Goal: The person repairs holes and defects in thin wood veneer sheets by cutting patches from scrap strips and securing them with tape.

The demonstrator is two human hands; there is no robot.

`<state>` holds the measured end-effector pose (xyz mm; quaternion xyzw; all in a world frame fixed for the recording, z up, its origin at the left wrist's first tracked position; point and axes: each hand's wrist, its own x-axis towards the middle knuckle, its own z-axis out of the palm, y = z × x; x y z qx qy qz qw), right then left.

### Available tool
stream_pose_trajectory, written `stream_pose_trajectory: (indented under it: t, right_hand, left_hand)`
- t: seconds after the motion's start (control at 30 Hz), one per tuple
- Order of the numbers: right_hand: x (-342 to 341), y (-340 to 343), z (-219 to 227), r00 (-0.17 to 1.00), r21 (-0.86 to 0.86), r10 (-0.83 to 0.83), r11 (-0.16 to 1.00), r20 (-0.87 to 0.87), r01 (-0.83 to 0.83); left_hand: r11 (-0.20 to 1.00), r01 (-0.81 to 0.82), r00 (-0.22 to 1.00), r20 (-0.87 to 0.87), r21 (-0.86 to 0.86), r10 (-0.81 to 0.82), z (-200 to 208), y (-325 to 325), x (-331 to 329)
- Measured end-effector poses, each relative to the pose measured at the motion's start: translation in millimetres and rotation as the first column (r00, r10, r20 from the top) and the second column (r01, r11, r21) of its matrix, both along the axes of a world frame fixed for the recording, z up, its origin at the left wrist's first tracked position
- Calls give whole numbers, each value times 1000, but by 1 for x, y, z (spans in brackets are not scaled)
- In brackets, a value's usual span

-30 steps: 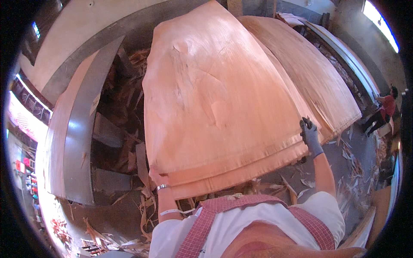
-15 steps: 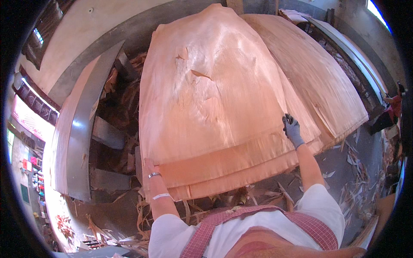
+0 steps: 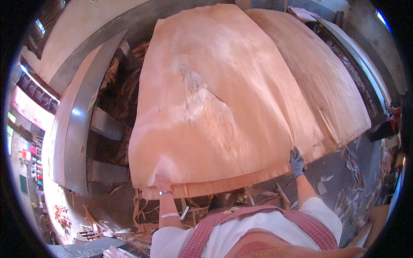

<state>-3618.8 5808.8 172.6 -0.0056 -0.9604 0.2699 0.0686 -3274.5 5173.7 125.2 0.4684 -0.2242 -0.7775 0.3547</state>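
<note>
- Far left: long grey metal beam (image 3: 81, 124) runs along the floor, wood scraps (image 3: 124, 81) piled between it and the stack.
- Left hand (image 3: 161, 184), bare, wristband on: at the near-left corner of the top veneer sheet (image 3: 215, 99), fingers tucked under the edge, gripping it.
- Sheet is large, thin, orange-pink, cracked mid-face; lies on the veneer stack (image 3: 327, 86), covering most of it.
- Right hand (image 3: 296, 162), grey glove: fingers clamped on the sheet's near-right edge.
- Right: floor (image 3: 344, 172) littered with veneer offcuts.
</note>
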Motion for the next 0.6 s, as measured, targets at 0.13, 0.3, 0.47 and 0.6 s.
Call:
stream_pose_trajectory:
  t: [0.13,0.3,0.47,0.6]
  right_hand:
    - [4,-2,-6,1000,22,-28,999,1,28]
    - [4,-6,-11,998,106,-44,994,41,39]
    - [40,-2,-18,994,63,-82,995,67,78]
    - [6,-37,-11,981,37,-70,997,182,64]
  left_hand:
    - [998,25,1000,6,-57,-24,-2,12,-20]
    - [997,62,995,78,-34,-60,-21,15,-38]
    - [991,109,993,42,-77,-106,-65,-3,-4]
    - [946,273,894,408,-176,-183,-74,-39,-7]
